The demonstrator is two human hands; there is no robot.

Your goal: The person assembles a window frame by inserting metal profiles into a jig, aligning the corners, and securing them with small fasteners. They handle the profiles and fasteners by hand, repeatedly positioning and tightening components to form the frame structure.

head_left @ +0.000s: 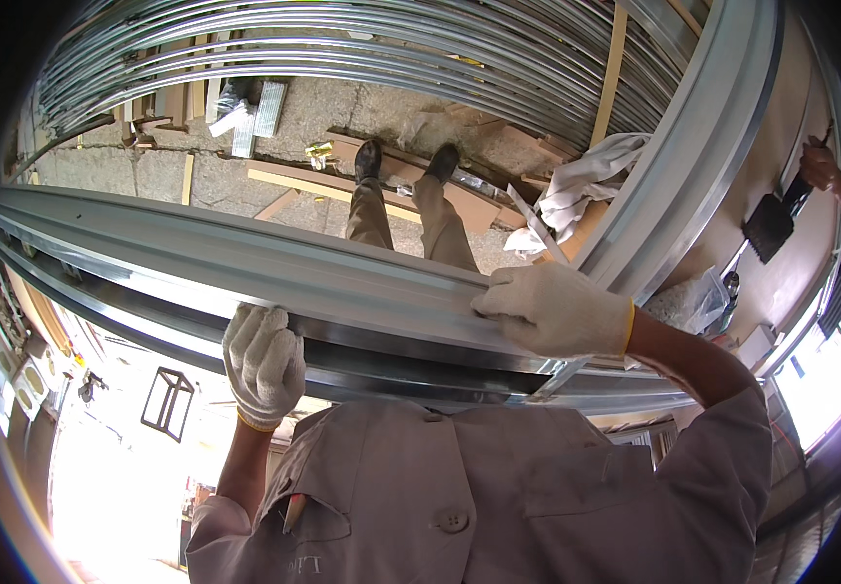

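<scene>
A long light-grey metal profile (274,277), grooved along its length, lies across in front of my body. My left hand (263,360), in a white knit glove, is closed around its near edge, fingers curled over the lip. On the profile's upper face toward the right rests my right hand (556,311), gloved too, with its fingers bent and pressed together. Whatever those fingers hold, if anything, is hidden. Beside that hand a second wide metal profile (678,175) runs away to the upper right and meets the first near its right end.
Beyond the profile, metal tubes (342,49) lie in a bundle. Cardboard strips (333,190) and a whitish cloth (590,180) litter the concrete floor (313,107) around my feet. At far right another person's hand (822,165) is near a black brush-like tool (770,226).
</scene>
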